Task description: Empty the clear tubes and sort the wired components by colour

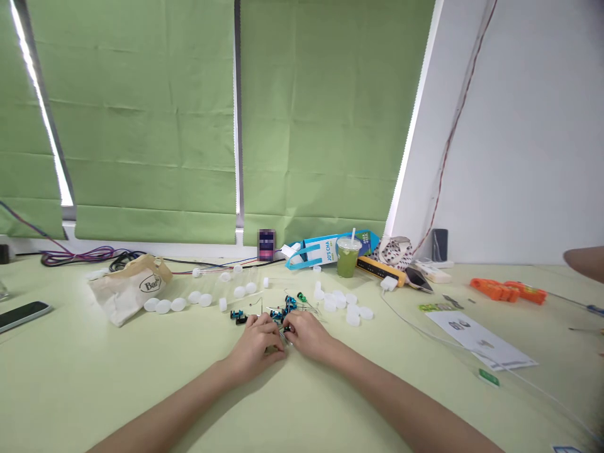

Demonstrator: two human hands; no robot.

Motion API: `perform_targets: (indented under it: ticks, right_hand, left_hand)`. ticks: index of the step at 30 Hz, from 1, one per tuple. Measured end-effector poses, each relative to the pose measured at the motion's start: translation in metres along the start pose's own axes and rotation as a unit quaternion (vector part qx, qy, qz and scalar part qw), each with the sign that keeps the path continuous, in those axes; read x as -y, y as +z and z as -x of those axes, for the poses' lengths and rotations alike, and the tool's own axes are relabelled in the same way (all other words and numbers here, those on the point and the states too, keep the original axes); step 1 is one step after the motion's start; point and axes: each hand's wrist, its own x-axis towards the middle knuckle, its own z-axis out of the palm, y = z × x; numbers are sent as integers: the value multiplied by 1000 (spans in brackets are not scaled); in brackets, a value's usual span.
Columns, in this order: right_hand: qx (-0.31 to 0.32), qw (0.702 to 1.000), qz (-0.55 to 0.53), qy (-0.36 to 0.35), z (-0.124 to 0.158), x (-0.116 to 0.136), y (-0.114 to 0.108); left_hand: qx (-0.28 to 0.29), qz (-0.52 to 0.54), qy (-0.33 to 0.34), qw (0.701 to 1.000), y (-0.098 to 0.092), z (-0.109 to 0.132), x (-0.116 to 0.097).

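On the pale green tabletop (292,415), the left hand (255,345) and right hand (309,335) meet nearly together, fingers curled downward; whether either grips a piece cannot be told. Right at their fingertips, just beyond, lies a loose heap of small blue, black and green metallic parts (276,316) with thin wires. White round caps (178,304) spread left and right of it. Farther back stand a beige "Bar" bag (120,292), left, and a lidded green drink cup (348,259), right, before a blue "JO'S CHA" carrier (321,251).
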Motion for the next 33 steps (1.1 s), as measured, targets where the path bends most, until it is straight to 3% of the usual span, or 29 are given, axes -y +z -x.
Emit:
perform_targets:
  ticks: [9, 14, 19, 27, 33]
  right_hand:
    - [-64, 997, -4, 34, 2, 2, 0]
    - [-87, 996, 0, 34, 0, 1, -2]
    - [-102, 994, -4, 30, 0, -2, 1]
    - [-113, 993, -23, -11, 4, 3, 2]
    - [-145, 984, -68, -73, 8, 12, -1]
  left_hand:
    - [-27, -1, -28, 999, 0, -4, -1]
    - [-12, 13, -10, 1000, 3, -4, -7]
    - [-8, -7, -29, 1000, 6, -5, 0]
    - [-73, -69, -98, 990, 11, -6, 9]
    - [-120, -15, -141, 983, 3, -8, 6]
